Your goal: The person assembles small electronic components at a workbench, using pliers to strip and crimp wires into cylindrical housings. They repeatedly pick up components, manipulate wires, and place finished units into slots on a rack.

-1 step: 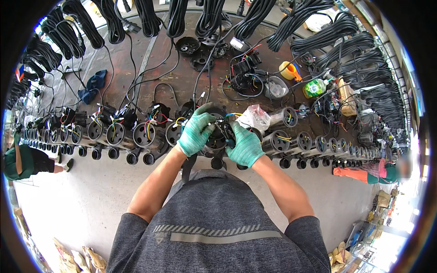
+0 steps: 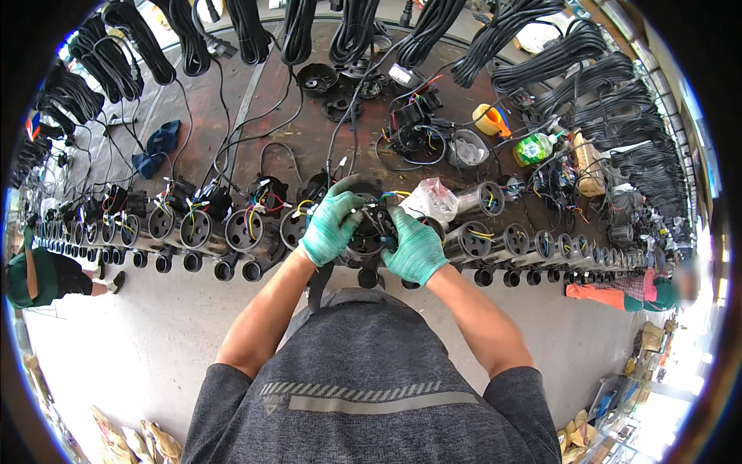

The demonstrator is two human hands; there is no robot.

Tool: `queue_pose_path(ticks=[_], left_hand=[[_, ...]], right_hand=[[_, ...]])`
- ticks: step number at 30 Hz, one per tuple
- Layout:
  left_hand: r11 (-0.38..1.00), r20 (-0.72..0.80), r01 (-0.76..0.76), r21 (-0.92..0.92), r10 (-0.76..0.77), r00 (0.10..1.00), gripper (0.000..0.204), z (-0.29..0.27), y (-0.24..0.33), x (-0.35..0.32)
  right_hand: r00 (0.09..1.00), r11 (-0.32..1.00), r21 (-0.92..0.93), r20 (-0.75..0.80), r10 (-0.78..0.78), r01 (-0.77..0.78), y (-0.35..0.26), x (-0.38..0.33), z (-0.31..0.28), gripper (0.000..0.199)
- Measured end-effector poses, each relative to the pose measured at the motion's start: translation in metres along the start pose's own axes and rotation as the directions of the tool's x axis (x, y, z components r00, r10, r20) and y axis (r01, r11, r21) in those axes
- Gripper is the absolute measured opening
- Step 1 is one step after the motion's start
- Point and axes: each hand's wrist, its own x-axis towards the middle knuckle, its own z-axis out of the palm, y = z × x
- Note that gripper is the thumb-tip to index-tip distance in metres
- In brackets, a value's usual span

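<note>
My left hand (image 2: 332,224), in a green knit glove, has its fingers curled at the left side of a round black housing (image 2: 367,243) on the table's near edge. Small white wire connectors show at its fingertips. My right hand (image 2: 417,251), gloved alike, closes from the right on a dark part (image 2: 380,220) with wires over the same housing. Its exact kind is hidden by the fingers. Yellow and blue wires (image 2: 398,194) stick out just beyond the right fingertips. A clear plastic bag (image 2: 433,199) lies close by on the right.
Round black housings (image 2: 246,230) with coloured wires line the near edge on both sides. Coiled black cables (image 2: 359,31) hang along the far side. Beyond my hands lie a motor part (image 2: 413,127), a yellow-orange tape roll (image 2: 489,121), a green bottle (image 2: 533,149) and a blue cloth (image 2: 158,147). People stand at both far sides.
</note>
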Motion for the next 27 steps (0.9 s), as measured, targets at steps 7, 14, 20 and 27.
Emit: queue_pose_path(ticks=[7, 14, 20, 27], left_hand=[[0.968, 0.046, -0.180, 0.172, 0.174, 0.984, 0.016, 0.002, 0.006, 0.008], [0.978, 0.000, -0.121, 0.170, 0.123, 0.992, 0.020, 0.015, 0.014, 0.011], [0.983, 0.073, -0.143, 0.117, 0.135, 0.988, 0.031, 0.001, 0.001, 0.005], [0.984, -0.005, -0.062, 0.168, 0.064, 0.998, 0.020, 0.009, 0.013, 0.006]], right_hand=[[0.986, 0.972, -0.173, -0.020, -0.165, 0.159, -0.015, -0.034, -0.052, 0.093], [0.963, 0.957, 0.162, -0.163, -0.216, 0.242, 0.061, -0.053, -0.071, 0.087], [0.853, 0.883, -0.319, -0.500, 0.151, -0.344, 0.173, -0.049, -0.111, 0.083], [0.904, 0.883, -0.296, -0.341, 0.257, -0.363, 0.246, -0.040, -0.081, 0.088]])
